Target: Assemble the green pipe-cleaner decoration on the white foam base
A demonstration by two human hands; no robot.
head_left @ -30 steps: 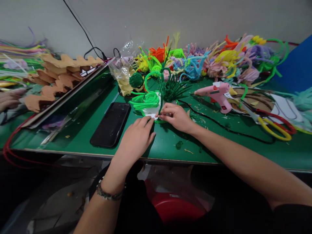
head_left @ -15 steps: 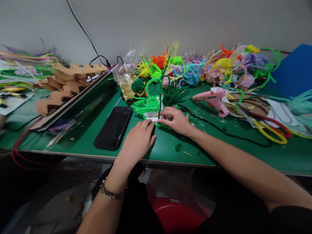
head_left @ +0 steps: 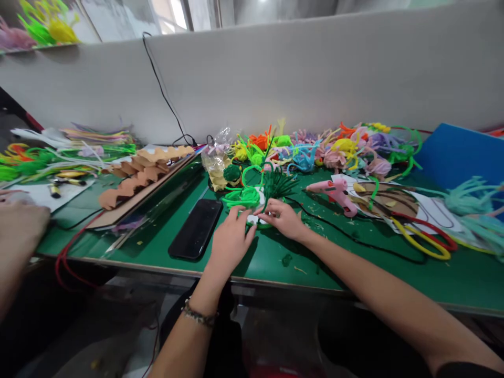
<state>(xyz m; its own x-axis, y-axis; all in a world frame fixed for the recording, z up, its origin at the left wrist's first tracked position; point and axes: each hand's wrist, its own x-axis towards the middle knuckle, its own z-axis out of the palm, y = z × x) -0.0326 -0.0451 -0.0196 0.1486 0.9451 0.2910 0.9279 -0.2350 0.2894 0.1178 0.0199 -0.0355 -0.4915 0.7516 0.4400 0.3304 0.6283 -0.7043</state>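
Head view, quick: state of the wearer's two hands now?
Left hand: fingertips at the white base; grip cannot be told.
Right hand: fingers curled at the green stem; hold cannot be told.

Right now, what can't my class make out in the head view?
In the head view:
White base: partly hidden by the left hand and right hand.
Co-worker's hand: blurred, cut off by the left edge; what it holds is unclear.
Blue board: far end cut off by the right edge.
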